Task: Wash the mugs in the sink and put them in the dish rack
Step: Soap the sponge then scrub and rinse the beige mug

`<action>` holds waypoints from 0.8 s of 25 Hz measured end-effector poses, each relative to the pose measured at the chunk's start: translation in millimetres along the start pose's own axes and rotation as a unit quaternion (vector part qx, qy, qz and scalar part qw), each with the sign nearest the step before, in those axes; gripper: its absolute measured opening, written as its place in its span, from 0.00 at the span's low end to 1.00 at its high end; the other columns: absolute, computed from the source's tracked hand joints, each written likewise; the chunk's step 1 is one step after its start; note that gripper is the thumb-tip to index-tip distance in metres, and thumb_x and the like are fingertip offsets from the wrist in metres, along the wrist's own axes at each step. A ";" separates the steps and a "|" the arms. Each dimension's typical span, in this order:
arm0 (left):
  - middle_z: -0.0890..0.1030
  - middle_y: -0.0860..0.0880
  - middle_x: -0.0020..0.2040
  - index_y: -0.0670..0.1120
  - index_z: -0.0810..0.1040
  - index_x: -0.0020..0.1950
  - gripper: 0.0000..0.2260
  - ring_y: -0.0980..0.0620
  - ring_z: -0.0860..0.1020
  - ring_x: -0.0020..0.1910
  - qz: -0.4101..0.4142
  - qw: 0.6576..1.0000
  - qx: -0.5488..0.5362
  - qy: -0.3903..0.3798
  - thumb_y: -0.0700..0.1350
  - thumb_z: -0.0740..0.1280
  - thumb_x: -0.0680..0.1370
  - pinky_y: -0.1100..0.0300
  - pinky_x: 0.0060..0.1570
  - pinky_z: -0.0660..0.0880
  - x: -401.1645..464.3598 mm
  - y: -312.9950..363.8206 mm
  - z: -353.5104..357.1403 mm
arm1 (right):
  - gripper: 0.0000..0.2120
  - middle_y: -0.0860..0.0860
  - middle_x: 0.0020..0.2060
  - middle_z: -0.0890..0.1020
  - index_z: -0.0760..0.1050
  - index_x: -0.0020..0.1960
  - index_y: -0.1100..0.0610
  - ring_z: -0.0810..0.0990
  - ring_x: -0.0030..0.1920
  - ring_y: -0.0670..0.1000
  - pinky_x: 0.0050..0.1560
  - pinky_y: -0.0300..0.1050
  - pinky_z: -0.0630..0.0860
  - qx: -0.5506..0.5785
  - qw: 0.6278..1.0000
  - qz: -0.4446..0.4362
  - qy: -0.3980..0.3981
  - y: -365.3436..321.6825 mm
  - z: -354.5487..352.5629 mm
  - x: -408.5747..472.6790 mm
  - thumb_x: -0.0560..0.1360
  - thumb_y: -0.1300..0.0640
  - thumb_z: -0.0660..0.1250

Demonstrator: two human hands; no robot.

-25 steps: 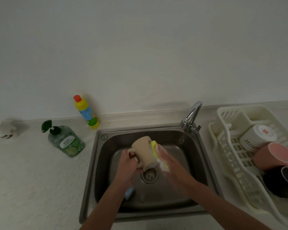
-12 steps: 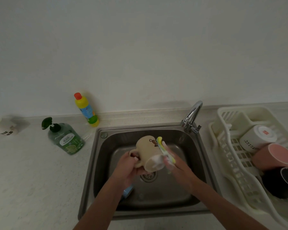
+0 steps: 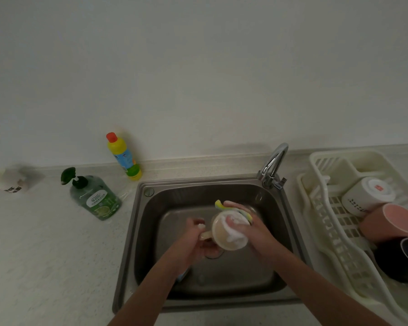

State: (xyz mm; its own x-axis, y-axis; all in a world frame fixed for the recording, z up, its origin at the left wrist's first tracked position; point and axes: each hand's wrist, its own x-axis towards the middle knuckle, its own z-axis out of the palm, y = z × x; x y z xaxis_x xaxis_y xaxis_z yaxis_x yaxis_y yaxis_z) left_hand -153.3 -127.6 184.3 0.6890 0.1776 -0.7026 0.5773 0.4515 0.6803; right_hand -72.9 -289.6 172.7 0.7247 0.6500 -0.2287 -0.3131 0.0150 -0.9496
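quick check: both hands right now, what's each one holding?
Left hand: closed on the beige mug, by its handle.
Right hand: closed on the soapy sponge, at the mug's mouth.

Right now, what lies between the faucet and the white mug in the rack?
In the head view, only bare counter and the dish rack's near rim separate the faucet from the white mug.

Plain pale wall (image 3: 198, 67) — speckled light countertop (image 3: 45, 255) below, dimly lit.

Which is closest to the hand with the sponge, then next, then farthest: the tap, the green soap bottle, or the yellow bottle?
From the right hand:
1. Tap, just behind it at the sink's back edge.
2. Yellow bottle, back left by the wall.
3. Green soap bottle, farther left on the counter.
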 end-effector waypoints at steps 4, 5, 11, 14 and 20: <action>0.77 0.43 0.47 0.42 0.73 0.49 0.08 0.47 0.78 0.39 0.163 0.954 0.247 0.037 0.46 0.60 0.83 0.60 0.32 0.76 8.4 -12.6 -5.6 | 0.29 0.60 0.56 0.83 0.80 0.63 0.53 0.83 0.54 0.59 0.46 0.51 0.80 0.066 0.980 0.181 0.045 6.6 3.3 -0.5 0.66 0.40 0.75; 0.77 0.45 0.47 0.43 0.74 0.48 0.09 0.48 0.78 0.41 0.194 0.931 0.308 0.024 0.48 0.62 0.81 0.60 0.34 0.76 6.5 -14.6 -11.5 | 0.28 0.61 0.56 0.83 0.79 0.62 0.54 0.84 0.53 0.59 0.45 0.50 0.80 0.073 0.976 0.202 0.046 5.5 3.8 -2.0 0.68 0.39 0.74; 0.83 0.46 0.38 0.43 0.81 0.42 0.07 0.53 0.83 0.38 0.135 0.909 0.391 -0.043 0.41 0.65 0.79 0.59 0.43 0.81 4.8 -10.4 -19.0 | 0.25 0.58 0.54 0.85 0.80 0.61 0.54 0.83 0.55 0.59 0.49 0.51 0.81 0.044 0.971 0.230 0.050 5.9 1.6 -0.4 0.71 0.38 0.69; 0.85 0.43 0.41 0.40 0.82 0.48 0.07 0.51 0.84 0.41 0.129 0.919 0.367 -0.067 0.43 0.67 0.79 0.61 0.42 0.80 6.4 -15.6 -25.1 | 0.19 0.56 0.49 0.86 0.81 0.59 0.56 0.85 0.50 0.52 0.43 0.42 0.80 -0.031 0.984 0.159 0.078 9.2 0.0 7.4 0.77 0.44 0.66; 0.82 0.37 0.40 0.36 0.81 0.51 0.08 0.45 0.81 0.40 0.144 0.952 0.270 -0.025 0.42 0.68 0.79 0.59 0.44 0.80 1.9 -11.2 -25.3 | 0.21 0.39 0.70 0.69 0.65 0.74 0.47 0.70 0.69 0.41 0.70 0.45 0.69 -0.391 0.919 -0.036 0.030 2.6 -10.4 6.4 0.82 0.47 0.60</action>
State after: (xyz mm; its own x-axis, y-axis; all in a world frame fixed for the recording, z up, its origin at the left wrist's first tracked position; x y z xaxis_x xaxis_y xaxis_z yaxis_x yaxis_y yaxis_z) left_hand -169.6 -110.2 170.0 0.8652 0.1788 -0.4685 0.4926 -0.1279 0.8608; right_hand -62.7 -293.4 166.5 0.7661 0.6255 -0.1478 0.2576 -0.5096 -0.8210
